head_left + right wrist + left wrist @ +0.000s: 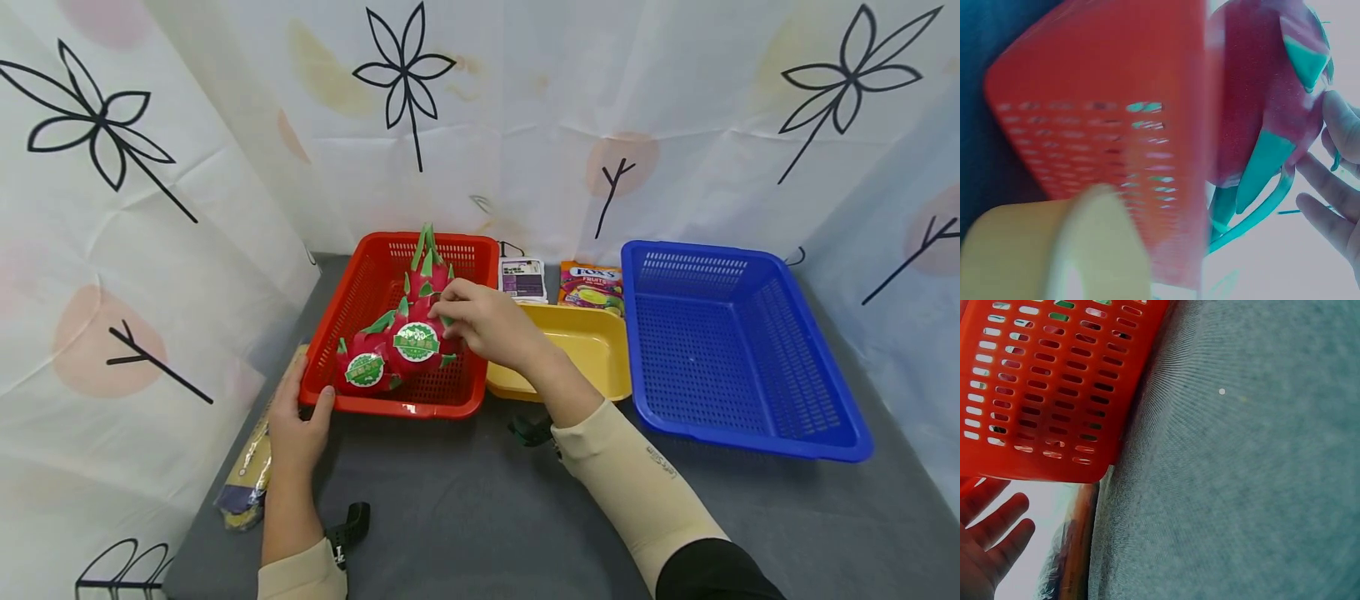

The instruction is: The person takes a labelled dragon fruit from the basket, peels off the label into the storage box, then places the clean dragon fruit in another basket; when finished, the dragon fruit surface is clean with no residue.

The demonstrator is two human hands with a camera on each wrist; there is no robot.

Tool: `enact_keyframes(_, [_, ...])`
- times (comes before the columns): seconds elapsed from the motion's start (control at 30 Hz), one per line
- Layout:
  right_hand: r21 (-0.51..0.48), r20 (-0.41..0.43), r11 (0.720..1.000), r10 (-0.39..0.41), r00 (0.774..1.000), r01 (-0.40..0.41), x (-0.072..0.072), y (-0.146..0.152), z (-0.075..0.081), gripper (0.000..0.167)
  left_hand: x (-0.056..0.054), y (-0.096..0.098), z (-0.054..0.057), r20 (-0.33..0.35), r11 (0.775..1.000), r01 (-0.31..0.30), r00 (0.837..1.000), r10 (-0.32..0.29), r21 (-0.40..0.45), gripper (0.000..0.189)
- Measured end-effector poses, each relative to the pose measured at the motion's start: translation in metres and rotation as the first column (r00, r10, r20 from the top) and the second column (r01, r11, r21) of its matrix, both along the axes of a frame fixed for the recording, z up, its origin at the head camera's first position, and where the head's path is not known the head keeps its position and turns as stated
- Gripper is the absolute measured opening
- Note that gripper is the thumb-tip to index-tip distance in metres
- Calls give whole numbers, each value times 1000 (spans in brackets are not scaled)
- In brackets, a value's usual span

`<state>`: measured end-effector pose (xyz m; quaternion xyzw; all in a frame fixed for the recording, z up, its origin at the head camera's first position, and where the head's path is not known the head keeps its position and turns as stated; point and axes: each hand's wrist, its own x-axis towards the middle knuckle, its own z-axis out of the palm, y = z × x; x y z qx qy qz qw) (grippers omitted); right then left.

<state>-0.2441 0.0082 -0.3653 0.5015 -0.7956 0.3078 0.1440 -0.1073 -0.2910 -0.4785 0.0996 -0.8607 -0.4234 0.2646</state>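
Several red dragon fruits with green scales lie together in the red basket (480, 350). Two show round green-and-white labels: one dragon fruit (365, 371) at the front left, another (414, 342) nearer the middle. Behind them a third dragon fruit (429, 277) points its long green leaves upward. My right hand (491, 321) pinches the right side of the middle dragon fruit with thumb and fingers; the right wrist view shows the fingertips at the fruit (1254, 94). At the basket's front left corner rests my left hand (300, 425), its fingers (1000, 522) straight and spread along the outside.
A yellow tray (618, 367) stands right of the red basket, and a blue basket (750, 442) beyond it. Behind the tray are a FOX'S candy bag (591, 285) and a white-and-purple packet (522, 278). A yellow package (251, 471) lies along the table's left edge.
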Motion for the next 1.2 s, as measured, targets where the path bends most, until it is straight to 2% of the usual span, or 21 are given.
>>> enact_keyframes(0.2, [-98,19,995,-4,1000,6,16,13,20,20,0,-1,0,1,1000,2,1000,-2,5,62])
enact_keyframes(0.47, [-185,35,980,-68,997,74,39,39,36,20,0,1,0,14,1000,1,1000,-1,5,62])
enact_keyframes(0.77, [-263,67,947,-171,983,183,71,70,48,24,2,2,2,47,999,-8,999,7,33,64])
enact_keyframes(0.97, [-259,80,920,-282,956,294,96,94,50,28,2,2,1,45,999,-4,999,2,36,65])
enact_keyframes(1.2, [-249,102,891,-365,925,379,122,120,38,33,2,2,0,44,999,-9,999,7,48,64])
